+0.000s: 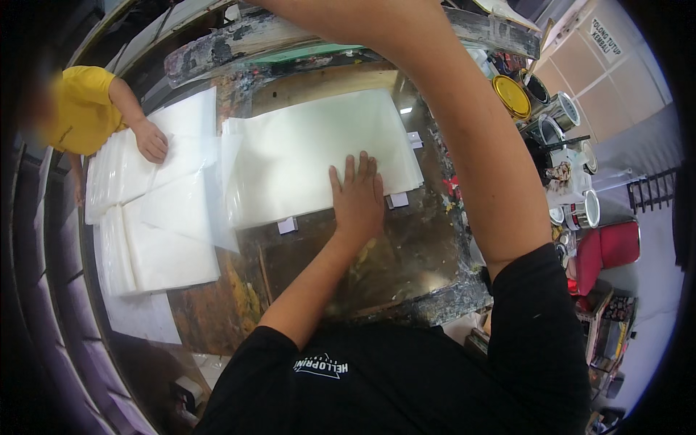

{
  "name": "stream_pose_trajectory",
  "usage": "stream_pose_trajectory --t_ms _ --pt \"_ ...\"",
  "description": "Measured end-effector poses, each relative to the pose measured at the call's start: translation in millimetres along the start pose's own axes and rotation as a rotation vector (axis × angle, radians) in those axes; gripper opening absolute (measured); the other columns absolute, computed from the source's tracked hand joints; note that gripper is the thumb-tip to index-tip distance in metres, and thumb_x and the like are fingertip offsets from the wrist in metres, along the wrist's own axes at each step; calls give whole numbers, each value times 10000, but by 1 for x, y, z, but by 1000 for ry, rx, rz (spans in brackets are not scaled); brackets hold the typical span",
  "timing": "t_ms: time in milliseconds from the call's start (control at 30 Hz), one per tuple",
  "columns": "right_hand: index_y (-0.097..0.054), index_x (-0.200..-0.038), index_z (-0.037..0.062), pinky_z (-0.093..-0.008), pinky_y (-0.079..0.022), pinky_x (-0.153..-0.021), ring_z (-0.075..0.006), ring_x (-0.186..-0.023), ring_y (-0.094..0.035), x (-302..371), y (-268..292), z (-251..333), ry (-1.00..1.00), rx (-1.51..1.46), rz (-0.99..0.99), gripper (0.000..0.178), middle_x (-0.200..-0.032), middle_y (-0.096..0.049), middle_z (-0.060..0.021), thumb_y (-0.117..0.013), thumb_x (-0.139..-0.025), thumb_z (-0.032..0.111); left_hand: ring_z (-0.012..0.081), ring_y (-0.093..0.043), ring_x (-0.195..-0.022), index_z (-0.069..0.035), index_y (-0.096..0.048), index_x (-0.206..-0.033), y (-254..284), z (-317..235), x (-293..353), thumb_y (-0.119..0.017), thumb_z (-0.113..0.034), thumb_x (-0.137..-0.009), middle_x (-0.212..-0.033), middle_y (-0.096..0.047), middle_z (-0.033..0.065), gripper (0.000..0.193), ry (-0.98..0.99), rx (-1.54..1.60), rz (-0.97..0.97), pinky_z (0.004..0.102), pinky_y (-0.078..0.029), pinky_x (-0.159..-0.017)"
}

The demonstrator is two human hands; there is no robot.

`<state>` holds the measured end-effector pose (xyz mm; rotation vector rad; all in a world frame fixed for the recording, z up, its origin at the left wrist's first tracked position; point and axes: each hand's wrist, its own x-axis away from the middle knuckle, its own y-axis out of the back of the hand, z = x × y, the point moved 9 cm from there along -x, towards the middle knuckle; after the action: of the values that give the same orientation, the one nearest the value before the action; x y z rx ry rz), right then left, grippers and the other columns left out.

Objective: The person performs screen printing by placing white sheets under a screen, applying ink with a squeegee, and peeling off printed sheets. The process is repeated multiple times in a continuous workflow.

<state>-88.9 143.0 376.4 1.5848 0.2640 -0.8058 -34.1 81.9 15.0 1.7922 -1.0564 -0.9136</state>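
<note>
My left hand [359,199] lies flat, fingers spread, on the near right part of a pile of whitish, translucent plastic sheets [290,159]. The pile rests on a dark, paint-stained table [319,264]. Small white tabs [288,225] sit along its near and right edges. My right arm [471,130] stretches forward over the table's right side, and its hand is cut off by the top edge of the head view. Close to that arm, a worn, paint-crusted wooden bar [217,54] spans the far end, with a green strip [308,52] beneath it.
At the left, a person in a yellow shirt [87,109] rests a hand [150,141] on more white plastic stacks [163,239]. Racks [51,239] line the left side. Paint cans [562,112], a yellow lid [512,97] and a red chair [609,250] stand at the right.
</note>
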Motion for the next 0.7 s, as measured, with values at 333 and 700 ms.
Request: stream_pose_trajectory --t_ms 333,700 --pt "-750 -739 -72 -514 -553 -845 -407 -836 -739 2 -17 6 -16 -5 116 906 -820 -743 -274 -396 -1041 705 425 -259 -1597 -117 -430 -1626 16 12 15 -404 -368 -1125 -1714 -344 170 560 -36 -185 -38 673 -74 -1282" --pt "-756 -747 -53 -502 -586 -796 -403 -766 -736 0 -3 10 13 -108 202 874 -744 -724 -257 -403 -1048 688 435 -285 -1580 -146 -481 -1600 10 14 23 -438 -363 -1116 -1696 -362 180 532 -84 -93 -89 686 -125 -1267"
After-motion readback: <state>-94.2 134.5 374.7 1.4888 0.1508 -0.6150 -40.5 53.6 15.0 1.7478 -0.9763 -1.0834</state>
